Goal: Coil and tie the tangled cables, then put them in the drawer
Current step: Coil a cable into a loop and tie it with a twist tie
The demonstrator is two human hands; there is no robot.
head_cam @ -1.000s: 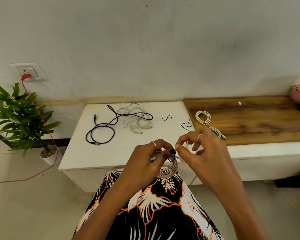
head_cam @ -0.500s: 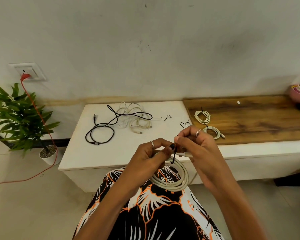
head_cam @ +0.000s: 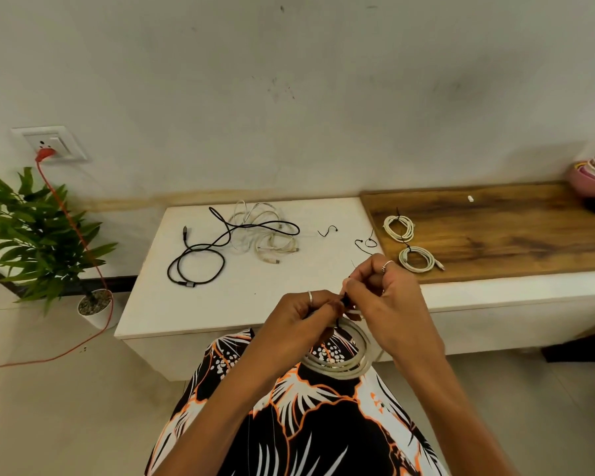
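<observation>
left hand (head_cam: 311, 312) and right hand (head_cam: 375, 293) both pinch a thin black tie (head_cam: 345, 301) at the top of the white coil (head_cam: 346, 359), hanging over the lap — light, springy, so grip at the binding. tangled cables (head_cam: 255, 235) wait on the tabletop (head_cam: 220, 304).

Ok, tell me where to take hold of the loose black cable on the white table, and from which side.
Take the black cable at its round loop near the front left of the white table, coming from above on the near side. There the strands lie doubled and clear of the tangled white cable, which its far end crosses, so one pinch likely gathers them.
</observation>
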